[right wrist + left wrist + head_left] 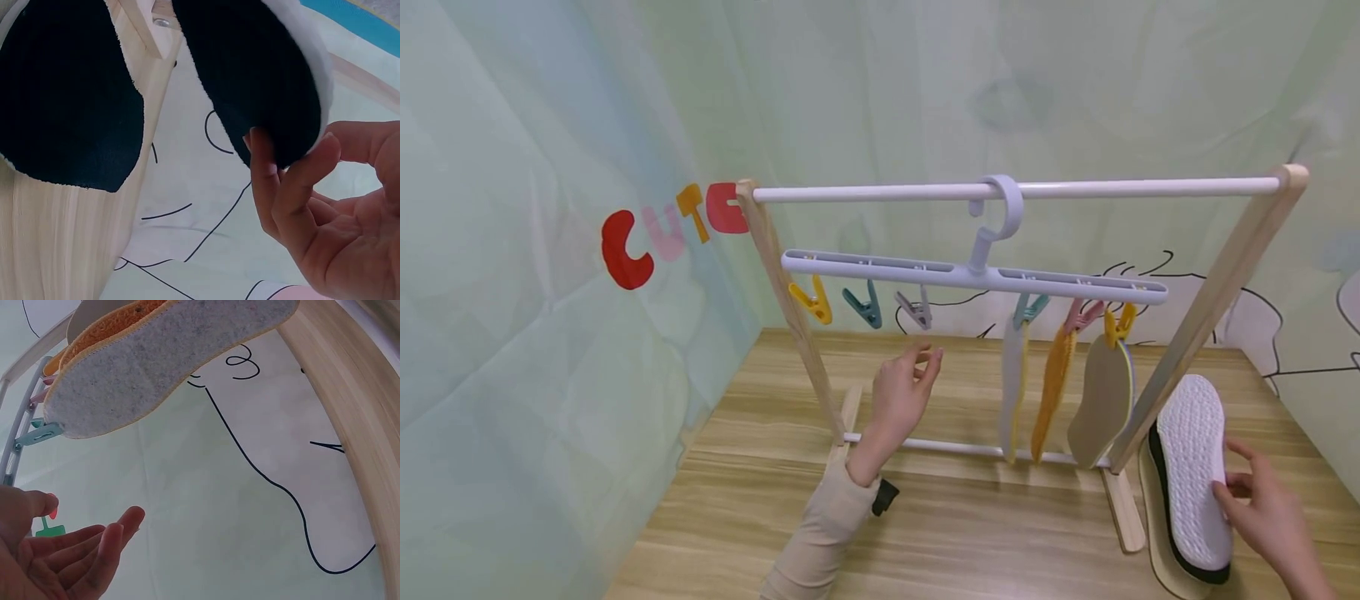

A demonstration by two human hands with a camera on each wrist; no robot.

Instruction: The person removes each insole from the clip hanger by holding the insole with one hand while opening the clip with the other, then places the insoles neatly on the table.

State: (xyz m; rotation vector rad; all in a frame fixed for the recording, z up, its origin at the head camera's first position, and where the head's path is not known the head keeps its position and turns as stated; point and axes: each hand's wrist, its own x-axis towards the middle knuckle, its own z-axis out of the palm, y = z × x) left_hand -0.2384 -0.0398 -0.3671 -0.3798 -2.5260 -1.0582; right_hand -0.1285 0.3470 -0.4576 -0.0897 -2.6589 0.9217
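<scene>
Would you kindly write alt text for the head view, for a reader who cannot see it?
A person's right hand pinches a white insole beside a wooden-framed rack. On the rack, a hanger holds three clipped insoles and three empty clips; the left hand, holding nothing, is near them.

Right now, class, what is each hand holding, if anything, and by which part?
The right hand holds a textured white insole with black backing; its grip is on the right edge in the head view. The left hand holds nothing.
</scene>
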